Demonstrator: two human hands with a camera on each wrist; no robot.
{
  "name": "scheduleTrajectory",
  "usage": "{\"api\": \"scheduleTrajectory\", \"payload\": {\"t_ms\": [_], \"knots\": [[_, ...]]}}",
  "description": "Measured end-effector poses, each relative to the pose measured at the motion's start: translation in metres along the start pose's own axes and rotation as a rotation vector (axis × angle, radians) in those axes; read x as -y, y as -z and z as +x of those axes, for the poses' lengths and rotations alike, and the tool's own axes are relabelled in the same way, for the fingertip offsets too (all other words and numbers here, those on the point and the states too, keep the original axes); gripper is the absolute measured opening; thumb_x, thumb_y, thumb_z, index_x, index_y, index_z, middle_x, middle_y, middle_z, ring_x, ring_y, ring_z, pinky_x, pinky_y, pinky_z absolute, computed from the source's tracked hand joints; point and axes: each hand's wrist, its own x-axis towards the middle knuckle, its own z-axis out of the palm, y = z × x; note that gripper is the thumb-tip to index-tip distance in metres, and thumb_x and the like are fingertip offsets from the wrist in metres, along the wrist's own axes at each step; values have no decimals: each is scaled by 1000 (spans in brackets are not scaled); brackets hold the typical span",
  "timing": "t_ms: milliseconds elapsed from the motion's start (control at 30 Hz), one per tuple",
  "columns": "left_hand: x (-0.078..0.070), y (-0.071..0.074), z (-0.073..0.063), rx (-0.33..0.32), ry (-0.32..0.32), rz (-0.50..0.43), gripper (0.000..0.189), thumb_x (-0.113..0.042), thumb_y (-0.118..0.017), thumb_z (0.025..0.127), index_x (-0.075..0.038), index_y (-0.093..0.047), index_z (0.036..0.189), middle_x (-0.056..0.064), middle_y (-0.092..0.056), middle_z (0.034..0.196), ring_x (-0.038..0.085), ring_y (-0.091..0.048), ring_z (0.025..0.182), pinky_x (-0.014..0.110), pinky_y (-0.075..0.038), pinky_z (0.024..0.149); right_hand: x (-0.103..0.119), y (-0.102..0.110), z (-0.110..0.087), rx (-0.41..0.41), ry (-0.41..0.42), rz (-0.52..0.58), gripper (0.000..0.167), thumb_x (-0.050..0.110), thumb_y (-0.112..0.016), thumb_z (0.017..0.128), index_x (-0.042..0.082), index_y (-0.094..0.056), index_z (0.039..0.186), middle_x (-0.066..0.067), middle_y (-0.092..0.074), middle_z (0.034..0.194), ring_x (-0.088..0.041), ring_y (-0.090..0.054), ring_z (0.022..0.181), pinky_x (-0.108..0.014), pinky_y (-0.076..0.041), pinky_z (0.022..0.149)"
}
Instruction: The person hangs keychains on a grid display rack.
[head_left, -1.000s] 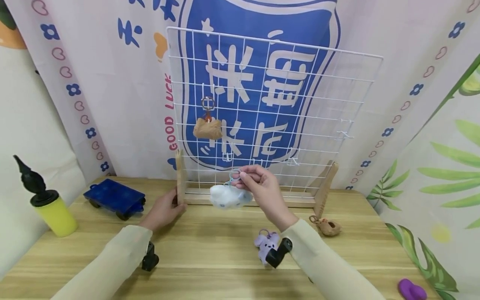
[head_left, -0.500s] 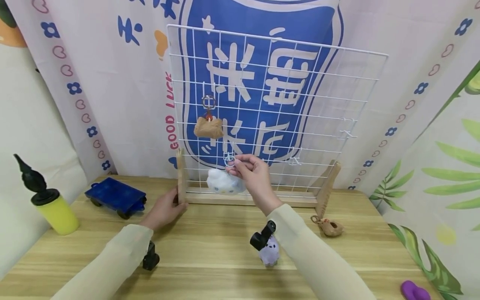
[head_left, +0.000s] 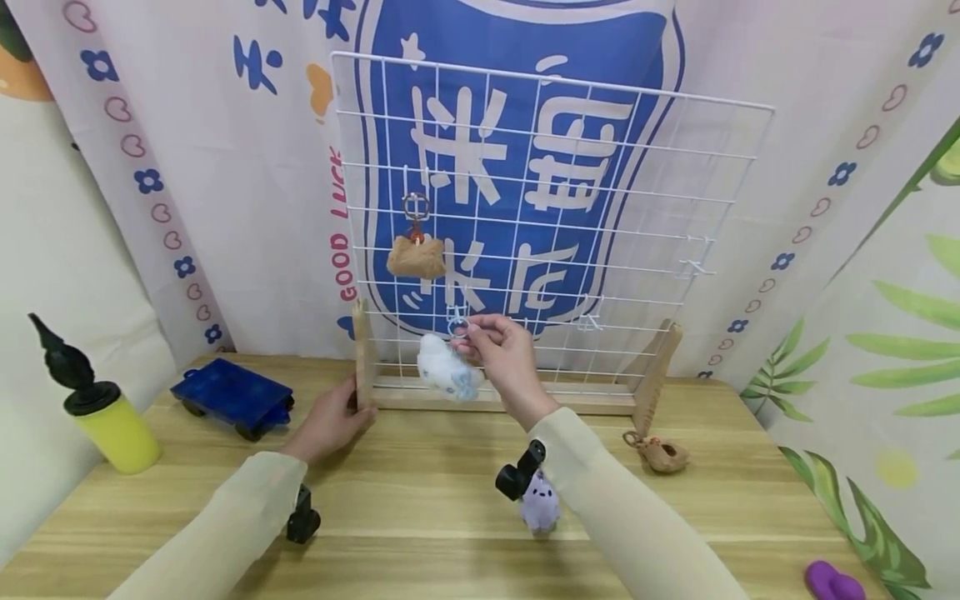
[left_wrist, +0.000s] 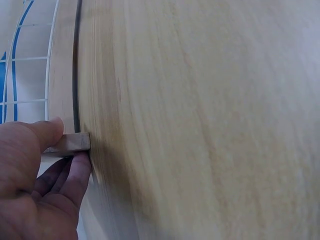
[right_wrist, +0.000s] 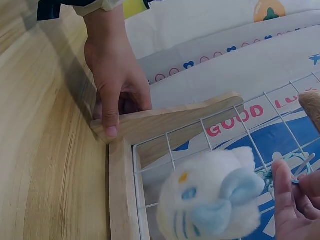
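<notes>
My right hand [head_left: 504,354] pinches the light-blue ring of a white plush keychain [right_wrist: 212,195] with a pale blue bow. The ring overlaps a small white hook [head_left: 455,315] low on the white wire grid rack [head_left: 517,225], and the plush dangles below. My left hand [head_left: 330,423] grips the wooden foot [left_wrist: 70,143] at the rack's left end, thumb on one side and fingers on the other. A brown plush keychain [head_left: 417,257] hangs by its ring from a hook at the grid's upper left. More hooks [head_left: 590,322] sit further right on the grid.
On the table lie a purple plush keychain [head_left: 540,504], partly behind my right wrist camera, and a brown pouch-like keychain [head_left: 663,456] near the right foot. A blue toy cart [head_left: 234,396] and a yellow pump [head_left: 114,433] stand left. A purple object [head_left: 832,581] lies front right.
My right hand has moved up and left, bringing the white plush keychain's ring to the hook. The plush has swung and turned. My left hand stays on the rack's foot.
</notes>
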Motion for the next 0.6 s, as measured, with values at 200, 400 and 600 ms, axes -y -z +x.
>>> {"api": "scheduleTrajectory", "payload": {"t_ms": [200, 400, 600], "knots": [[5, 8, -9, -9, -6, 23, 62, -10, -66, 101, 15, -38, 150, 39, -59, 136, 50, -64, 122, 64, -55, 101, -4, -10, 1, 2, 4, 21, 21, 2, -60, 104, -8, -67, 122, -29, -74, 120, -12, -79, 87, -24, -64, 84], [5, 5, -9, -19, -24, 41, 61, -9, -67, 101, 15, -39, 149, 40, -60, 135, 51, -65, 121, 64, -56, 99, -7, -9, -1, -6, 16, 5, 23, 3, -60, 104, -8, -69, 122, -29, -74, 121, -15, -79, 93, -30, -64, 90], [0, 2, -3, -21, -48, 25, 60, -8, -66, 101, 15, -40, 149, 39, -61, 135, 50, -66, 121, 62, -57, 99, -2, 0, -2, -39, 47, -21, 21, 2, -58, 105, -7, -70, 121, -29, -74, 118, -14, -79, 91, -26, -64, 87]]}}
